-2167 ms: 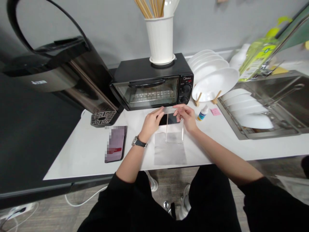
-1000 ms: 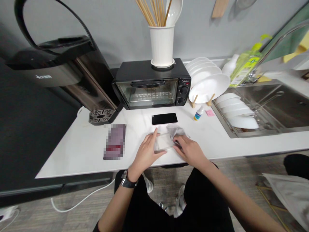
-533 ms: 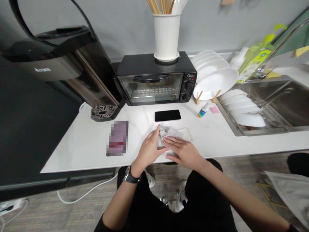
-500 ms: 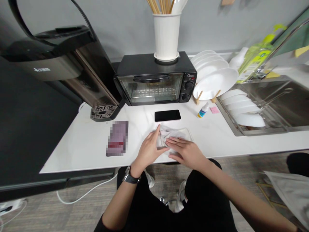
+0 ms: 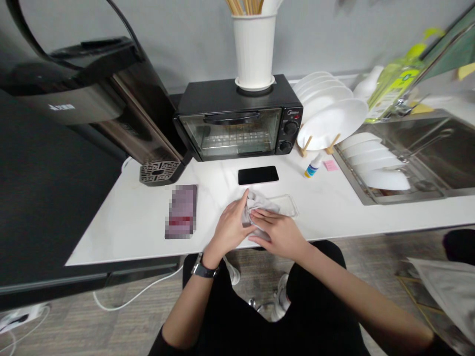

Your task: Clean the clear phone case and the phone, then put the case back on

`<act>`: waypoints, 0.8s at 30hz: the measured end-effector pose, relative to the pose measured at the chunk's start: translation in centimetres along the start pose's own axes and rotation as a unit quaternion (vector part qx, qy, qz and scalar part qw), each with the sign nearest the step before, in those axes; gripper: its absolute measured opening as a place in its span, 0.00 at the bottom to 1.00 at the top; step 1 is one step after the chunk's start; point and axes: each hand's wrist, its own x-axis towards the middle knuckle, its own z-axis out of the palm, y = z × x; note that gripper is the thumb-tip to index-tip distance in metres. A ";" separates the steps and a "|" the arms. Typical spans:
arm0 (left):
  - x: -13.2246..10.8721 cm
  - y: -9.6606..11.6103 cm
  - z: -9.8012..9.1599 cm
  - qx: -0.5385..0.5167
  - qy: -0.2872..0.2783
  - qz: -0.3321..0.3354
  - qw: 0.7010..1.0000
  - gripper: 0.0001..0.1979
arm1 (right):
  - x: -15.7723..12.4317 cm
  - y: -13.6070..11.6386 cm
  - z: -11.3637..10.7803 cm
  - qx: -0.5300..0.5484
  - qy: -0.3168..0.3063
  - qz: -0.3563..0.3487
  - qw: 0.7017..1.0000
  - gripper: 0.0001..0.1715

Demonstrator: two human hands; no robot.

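Note:
A crumpled pale grey cloth (image 5: 259, 200) lies bunched under both my hands near the counter's front edge. My left hand (image 5: 230, 225) grips the cloth's left side, its index finger along the far edge and its thumb toward the right hand. With fingers together, my right hand (image 5: 279, 231) presses on the cloth from the right. A clear phone case (image 5: 288, 203) lies flat beneath, only its right end showing; cloth and hands hide the remainder. Just beyond the cloth lies a black-screened phone (image 5: 258, 175).
A small white bottle with a blue label (image 5: 312, 167) stands near a pink note (image 5: 331, 165). To the left lies a pixelated purple packet (image 5: 181, 212). Behind are a toaster oven (image 5: 237, 131), a drink dispenser (image 5: 122, 109) and racked plates (image 5: 330, 121); a sink (image 5: 426, 195) is right.
The cloth and my right hand have shifted slightly left, uncovering more of the phone case's right end. My left hand stays at the cloth's left side. The view has shifted a little.

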 end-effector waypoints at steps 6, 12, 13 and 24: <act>-0.1 0.2 0.0 -0.025 0.010 0.033 0.999 0.57 | -3.9 4.1 -4.1 -0.080 0.016 0.048 0.996 0.22; 0.3 -0.1 -0.1 -0.033 0.003 0.028 0.999 0.57 | -0.8 2.7 -1.5 -0.088 0.049 0.062 0.993 0.35; 0.3 -0.2 -0.1 -0.033 -0.002 0.025 0.999 0.57 | 0.0 1.8 -0.7 -0.065 0.045 0.047 0.996 0.35; -0.1 0.1 -0.3 -0.025 0.004 0.026 0.999 0.55 | -3.8 4.5 -3.8 -0.076 0.031 0.072 0.994 0.21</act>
